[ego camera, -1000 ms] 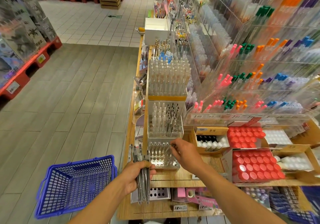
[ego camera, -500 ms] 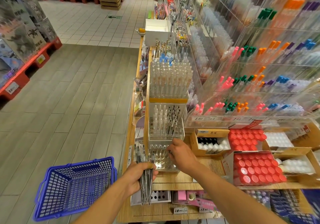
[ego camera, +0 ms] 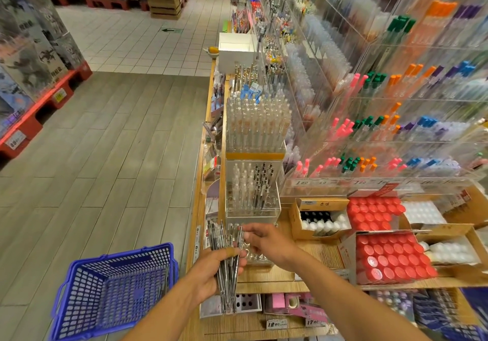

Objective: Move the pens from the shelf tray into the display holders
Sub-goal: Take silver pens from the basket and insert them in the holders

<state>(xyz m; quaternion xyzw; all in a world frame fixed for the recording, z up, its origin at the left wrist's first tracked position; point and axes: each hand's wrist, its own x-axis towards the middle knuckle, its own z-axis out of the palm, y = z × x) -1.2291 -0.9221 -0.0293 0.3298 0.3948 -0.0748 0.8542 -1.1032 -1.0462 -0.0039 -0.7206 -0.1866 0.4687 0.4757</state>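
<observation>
Fingers (ego camera: 244, 232) of the right hand (ego camera: 266, 243) pinch the top of one pen (ego camera: 239, 240) at the edge of the bundle of pens (ego camera: 225, 269), which the left hand (ego camera: 211, 272) grips upright with its fingers curled round the middle. Just behind both hands stands a clear display holder (ego camera: 252, 255) on the wooden shelf (ego camera: 311, 261); a taller holder (ego camera: 252, 195) behind it carries clear and dark pens. Left of the shelf, on the floor, sits a blue basket (ego camera: 113, 290).
</observation>
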